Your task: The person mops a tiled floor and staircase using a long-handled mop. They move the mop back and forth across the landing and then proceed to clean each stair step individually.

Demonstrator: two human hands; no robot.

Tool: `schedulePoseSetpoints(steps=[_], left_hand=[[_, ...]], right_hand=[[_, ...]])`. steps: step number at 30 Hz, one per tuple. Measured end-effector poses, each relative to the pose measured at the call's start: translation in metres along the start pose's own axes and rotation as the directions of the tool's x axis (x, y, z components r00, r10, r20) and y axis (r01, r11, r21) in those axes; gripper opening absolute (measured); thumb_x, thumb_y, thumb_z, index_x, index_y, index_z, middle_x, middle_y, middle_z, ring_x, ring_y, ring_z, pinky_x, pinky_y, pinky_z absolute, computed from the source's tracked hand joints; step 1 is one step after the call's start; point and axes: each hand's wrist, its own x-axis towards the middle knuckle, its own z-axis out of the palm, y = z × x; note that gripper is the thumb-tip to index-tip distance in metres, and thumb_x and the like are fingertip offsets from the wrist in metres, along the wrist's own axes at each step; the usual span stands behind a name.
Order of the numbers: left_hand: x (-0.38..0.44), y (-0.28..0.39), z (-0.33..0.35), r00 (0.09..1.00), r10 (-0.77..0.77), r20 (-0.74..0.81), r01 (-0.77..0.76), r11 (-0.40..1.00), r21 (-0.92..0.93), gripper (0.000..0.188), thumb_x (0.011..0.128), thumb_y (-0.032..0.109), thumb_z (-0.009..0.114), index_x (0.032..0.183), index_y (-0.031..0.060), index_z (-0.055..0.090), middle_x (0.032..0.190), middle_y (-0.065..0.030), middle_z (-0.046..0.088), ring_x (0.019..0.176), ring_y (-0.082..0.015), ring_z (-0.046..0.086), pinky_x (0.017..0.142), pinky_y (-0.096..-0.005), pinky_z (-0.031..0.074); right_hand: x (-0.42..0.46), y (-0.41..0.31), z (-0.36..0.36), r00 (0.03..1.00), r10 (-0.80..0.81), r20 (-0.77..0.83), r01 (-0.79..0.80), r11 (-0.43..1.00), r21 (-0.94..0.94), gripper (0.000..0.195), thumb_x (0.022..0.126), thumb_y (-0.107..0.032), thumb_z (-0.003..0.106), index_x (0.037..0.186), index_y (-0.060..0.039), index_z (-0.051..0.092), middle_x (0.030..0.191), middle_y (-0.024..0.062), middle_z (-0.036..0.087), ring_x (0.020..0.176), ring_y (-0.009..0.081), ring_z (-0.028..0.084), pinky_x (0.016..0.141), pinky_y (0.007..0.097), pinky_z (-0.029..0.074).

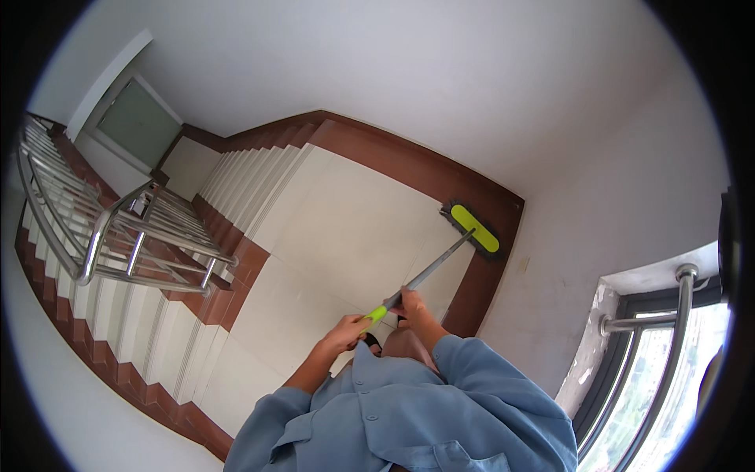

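A flat mop with a lime-green plate and dark grey fringe (475, 228) lies on the floor near the landing's corner, partly over the red-brown tile border (481, 282). Its grey pole (436, 264) runs from the head down towards my body. My left hand (348, 331) is closed round the lime-green grip (375, 317) at the pole's near end. Farther up, my right hand (409, 304) holds the grey part of the pole. Cream floor tiles (348, 224) lie beneath the pole.
Two flights of stairs (259, 180) meet the landing at the left, with a stainless steel railing (135, 248) between them. White walls (401, 76) rise beyond the tile border. At the right is a window with metal bars (684, 321). A greenish panel (138, 124) stands past the far stairs.
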Motion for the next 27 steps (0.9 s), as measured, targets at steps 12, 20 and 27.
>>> schedulePoseSetpoints(steps=[12,20,27], left_hand=[[-0.237,-0.055,-0.042,0.876,-0.179,-0.448,0.084,0.971,-0.224,0.031,0.082,0.013,0.062,0.110,-0.0006,0.059,0.058,0.0015,0.048,0.038,-0.0023,0.035,0.033,-0.0182,0.024],[-0.126,-0.011,0.004,0.909,0.059,-0.412,-0.066,0.998,-0.002,0.025,0.078,0.018,0.066,0.097,0.0021,0.062,0.059,0.0001,0.049,0.043,-0.0066,0.041,0.037,-0.0226,0.029],[0.008,0.044,0.034,0.908,0.243,-0.340,-0.185,0.963,0.194,0.026,0.078,0.024,0.063,0.078,-0.0010,0.057,0.062,-0.0048,0.054,0.049,-0.0149,0.049,0.046,-0.0315,0.040]], right_hand=[[-0.123,0.043,0.113,0.552,0.430,0.714,-0.310,0.901,-0.302,0.030,0.085,-0.028,0.064,0.100,-0.0026,0.058,0.098,0.0112,0.064,0.095,0.0198,0.063,0.078,0.0228,0.050],[-0.052,0.010,0.072,0.883,0.179,0.434,-0.106,0.977,-0.187,0.022,0.085,-0.029,0.063,0.080,-0.0078,0.060,0.070,0.0016,0.058,0.060,0.0105,0.053,0.056,0.0218,0.046],[0.018,-0.075,0.029,0.968,0.000,0.249,0.029,0.993,-0.112,0.022,0.086,-0.024,0.061,0.074,-0.0061,0.058,0.064,0.0018,0.054,0.055,0.0114,0.051,0.051,0.0247,0.047]])
